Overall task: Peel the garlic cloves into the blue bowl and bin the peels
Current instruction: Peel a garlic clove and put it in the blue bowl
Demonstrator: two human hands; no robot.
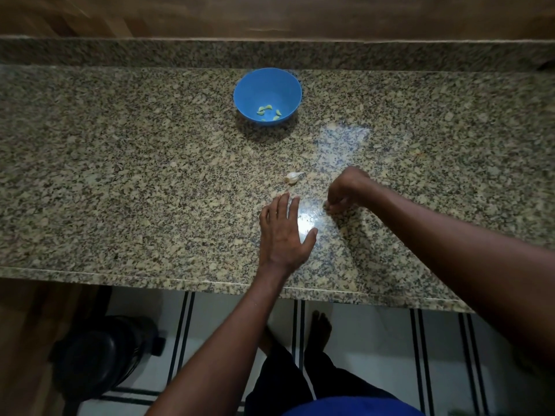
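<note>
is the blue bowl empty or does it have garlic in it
Not empty: the blue bowl stands upright with a few peeled cloves at its bottom.

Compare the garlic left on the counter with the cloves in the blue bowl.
The garlic on the counter still wears its whitish papery skin; the cloves in the blue bowl are bare and yellowish. The counter piece lies alone on the granite counter just beyond the left hand; the bowl cloves lie several together at the bottom of the blue bowl. Neither is being touched by the hands.

One bowl (267, 97) — one unpeeled clove (292, 177)
</note>
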